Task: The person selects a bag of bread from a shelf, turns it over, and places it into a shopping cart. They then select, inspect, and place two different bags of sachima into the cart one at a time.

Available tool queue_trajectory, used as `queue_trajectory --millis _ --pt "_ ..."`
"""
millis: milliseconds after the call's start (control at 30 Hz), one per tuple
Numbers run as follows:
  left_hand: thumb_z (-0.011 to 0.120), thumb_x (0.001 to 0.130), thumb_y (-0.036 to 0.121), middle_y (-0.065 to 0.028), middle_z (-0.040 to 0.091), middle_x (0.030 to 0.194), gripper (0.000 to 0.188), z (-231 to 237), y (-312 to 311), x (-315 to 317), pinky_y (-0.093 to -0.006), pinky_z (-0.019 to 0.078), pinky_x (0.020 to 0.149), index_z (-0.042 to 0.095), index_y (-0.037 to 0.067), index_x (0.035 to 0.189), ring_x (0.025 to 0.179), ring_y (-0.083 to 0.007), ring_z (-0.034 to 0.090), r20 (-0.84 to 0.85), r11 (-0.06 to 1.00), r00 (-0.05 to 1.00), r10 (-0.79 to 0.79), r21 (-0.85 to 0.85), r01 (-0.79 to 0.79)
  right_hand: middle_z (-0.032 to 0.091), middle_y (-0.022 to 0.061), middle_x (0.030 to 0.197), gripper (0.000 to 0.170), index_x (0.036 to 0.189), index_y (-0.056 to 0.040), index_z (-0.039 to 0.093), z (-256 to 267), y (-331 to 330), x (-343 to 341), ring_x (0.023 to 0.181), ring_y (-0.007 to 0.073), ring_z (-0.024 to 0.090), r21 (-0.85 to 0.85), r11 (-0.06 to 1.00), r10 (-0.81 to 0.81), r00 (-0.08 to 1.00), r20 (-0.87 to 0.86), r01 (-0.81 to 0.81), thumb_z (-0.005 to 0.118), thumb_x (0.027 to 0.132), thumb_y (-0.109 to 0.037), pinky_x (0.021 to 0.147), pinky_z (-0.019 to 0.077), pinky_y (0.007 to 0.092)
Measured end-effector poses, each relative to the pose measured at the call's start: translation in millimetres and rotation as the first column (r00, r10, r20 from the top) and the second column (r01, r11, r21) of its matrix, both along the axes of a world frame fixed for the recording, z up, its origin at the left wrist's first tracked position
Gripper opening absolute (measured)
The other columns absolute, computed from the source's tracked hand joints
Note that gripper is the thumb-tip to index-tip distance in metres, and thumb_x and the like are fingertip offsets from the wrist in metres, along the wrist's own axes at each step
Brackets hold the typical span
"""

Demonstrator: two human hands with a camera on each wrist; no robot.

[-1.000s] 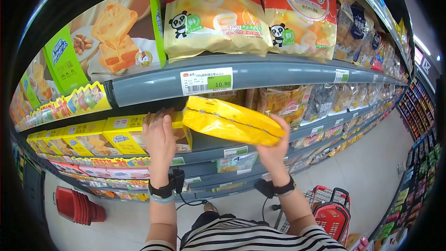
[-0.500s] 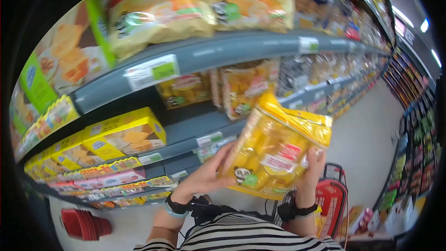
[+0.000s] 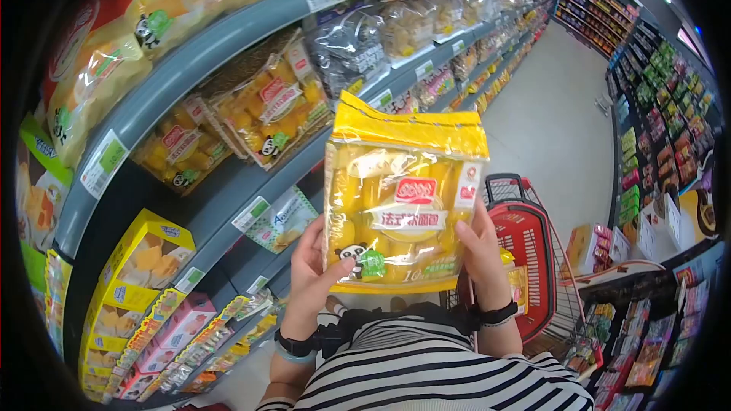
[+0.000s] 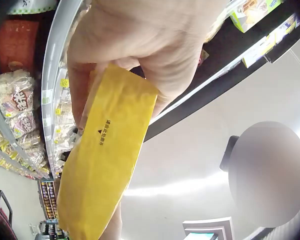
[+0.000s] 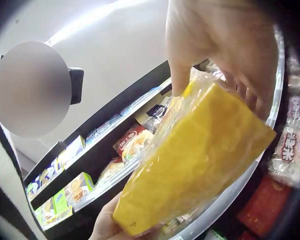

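A yellow bag of bread rolls (image 3: 403, 205), with a clear front and a panda printed low on it, is held upright before the striped shirt in the head view. My left hand (image 3: 308, 274) grips its lower left side, thumb across the front near the panda. On the opposite edge, my right hand (image 3: 481, 251) holds it with the thumb on the front; its other fingers are hidden behind. The left wrist view shows one plain yellow side of the bag (image 4: 102, 160) below the palm. Another yellow side of the bag (image 5: 195, 155) fills much of the right wrist view.
Similar bread bags (image 3: 274, 103) stand on the shelf at left, above yellow boxes (image 3: 141, 259) and a price-tagged shelf edge (image 3: 285, 186). A shopping cart holding a red basket (image 3: 525, 274) is at my right. The aisle floor (image 3: 525, 122) runs ahead to more shelves.
The bag has come away from the shelf and been turned front-up toward me. My left hand has left the yellow boxes and taken its other side. The view has swung right along the aisle.
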State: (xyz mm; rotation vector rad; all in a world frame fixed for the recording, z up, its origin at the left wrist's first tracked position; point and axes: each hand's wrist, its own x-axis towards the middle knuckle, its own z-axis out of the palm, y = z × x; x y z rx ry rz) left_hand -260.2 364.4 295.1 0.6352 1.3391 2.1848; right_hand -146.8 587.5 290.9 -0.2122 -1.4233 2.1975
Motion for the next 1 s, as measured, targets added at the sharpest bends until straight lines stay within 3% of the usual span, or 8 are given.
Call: queue_trajectory --millis 267,367,500,567,700,867,933,1000 --pt "0.067 0.073 -0.002 -0.0151 0.052 0.123 0.069 2 24 11 -0.0316 0.0399 0.096 0.032 -0.005 0.133 0.112 -0.0190 0.052 0.026 0.996 0.996 0.086 0.023 -0.086 0.044 0.0114 0.127 0.059 0.131 -0.0021 0.037 1 7 22 0.111 0.0190 0.047 0.320 0.846 -0.429 0.901 -0.064 0.426 0.064 0.079 -0.008 0.094 0.0391 0.0324" --pt "0.068 0.073 -0.002 -0.0141 0.050 0.124 0.068 2 38 17 -0.0316 0.0399 0.096 0.033 -0.004 0.132 0.113 -0.0199 0.051 -0.111 0.987 0.981 0.161 0.010 -0.161 0.044 0.0104 0.126 0.063 0.130 -0.0031 0.038 6 4 30 0.110 0.0188 0.047 0.515 0.792 -0.358 0.933 -0.042 0.327 0.067 0.075 -0.007 0.093 0.0394 0.0318" --pt "0.074 0.071 0.009 -0.0161 0.049 0.128 0.064 22 60 37 -0.0361 0.0371 0.099 0.046 0.003 0.128 0.112 -0.0215 0.052 -0.661 0.910 0.732 0.164 -0.185 -0.370 0.040 0.0106 0.132 0.067 0.128 -0.0016 0.040 17 -22 15 0.117 0.0204 0.044 0.159 0.977 -0.104 0.971 -0.214 0.139 0.073 0.071 -0.010 0.095 0.0387 0.0340" --pt "0.075 0.069 0.021 -0.0107 0.053 0.127 0.059 34 69 41 -0.0445 0.0303 0.103 0.054 0.010 0.123 0.109 -0.0234 0.054 -0.942 0.904 0.261 -0.213 -0.291 -0.313 0.042 0.0118 0.131 0.067 0.128 -0.0002 0.039 6 -11 12 0.116 0.0209 0.046 0.133 0.981 -0.105 0.965 -0.239 0.139 0.073 0.072 -0.012 0.095 0.0409 0.0349" --pt "0.074 0.069 0.024 -0.0039 0.055 0.125 0.051 38 68 39 -0.0526 0.0216 0.106 0.059 0.013 0.116 0.111 -0.0235 0.052 -0.927 0.929 0.185 -0.326 -0.350 -0.118 0.051 0.0132 0.122 0.063 0.130 -0.0002 0.036 8 3 18 0.109 0.0210 0.053 -0.236 0.966 -0.128 0.988 -0.089 0.104 0.067 0.076 -0.012 0.091 0.0453 0.0343" --pt "0.069 0.073 0.016 -0.0121 0.051 0.128 0.054 29 52 12 -0.0506 0.0218 0.106 0.050 0.006 0.123 0.118 -0.0265 0.047 -0.951 0.861 0.278 0.138 -0.024 -0.508 0.051 0.0166 0.124 0.064 0.132 0.0009 0.035 7 4 32 0.111 0.0276 0.053 -0.349 0.936 -0.089 0.993 -0.078 0.057 0.057 0.075 -0.021 0.094 0.0446 0.0378" --pt "0.067 0.077 0.015 -0.0147 0.044 0.132 0.067 29 56 11 -0.0432 0.0246 0.106 0.035 0.001 0.134 0.121 -0.0266 0.044 -0.512 0.959 0.825 0.240 -0.006 -0.283 0.051 0.0151 0.125 0.070 0.131 -0.0005 0.037 -1 10 35 0.111 0.0279 0.053 -0.381 0.924 -0.050 0.995 -0.082 0.015 0.059 0.070 -0.027 0.095 0.0437 0.0382" --pt "0.066 0.078 0.015 -0.0142 0.041 0.134 0.071 24 51 11 -0.0395 0.0269 0.105 0.029 -0.001 0.136 0.121 -0.0248 0.043 -0.397 0.990 0.912 0.102 -0.044 -0.130 0.049 0.0153 0.126 0.070 0.133 -0.0015 0.035 -9 14 37 0.114 0.0283 0.051 -0.410 0.911 -0.018 0.989 -0.147 -0.044 0.059 0.070 -0.021 0.096 0.0422 0.0392"
